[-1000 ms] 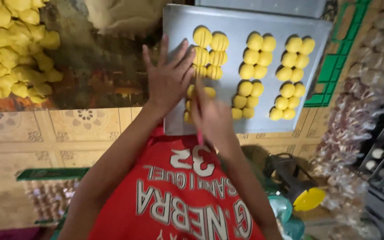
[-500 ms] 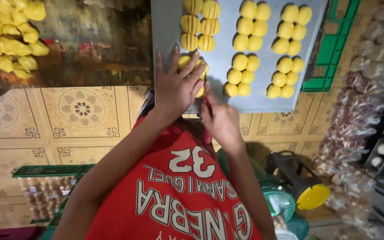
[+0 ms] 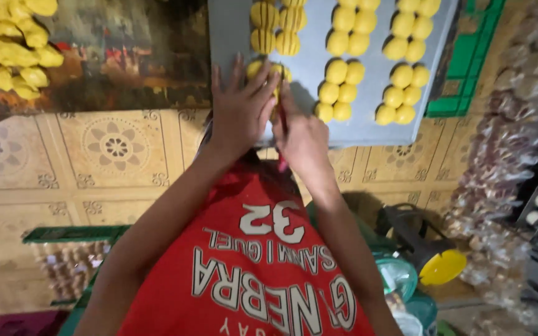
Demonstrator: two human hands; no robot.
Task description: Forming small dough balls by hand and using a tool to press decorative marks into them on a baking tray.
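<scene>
The left hand (image 3: 239, 109) lies flat, fingers spread, steadying a yellow dough ball (image 3: 255, 67) at the near left corner of the grey tray (image 3: 368, 124). The right hand (image 3: 303, 140) is closed around a thin red tool (image 3: 282, 163), tip at the ball. The dough looks soft and easily dented, best held lightly at its sides.

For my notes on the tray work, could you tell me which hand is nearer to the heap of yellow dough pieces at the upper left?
Left. The left hand lies flat on the grey tray's near edge, closer to the heap; the right hand is beside it, further away.
</scene>
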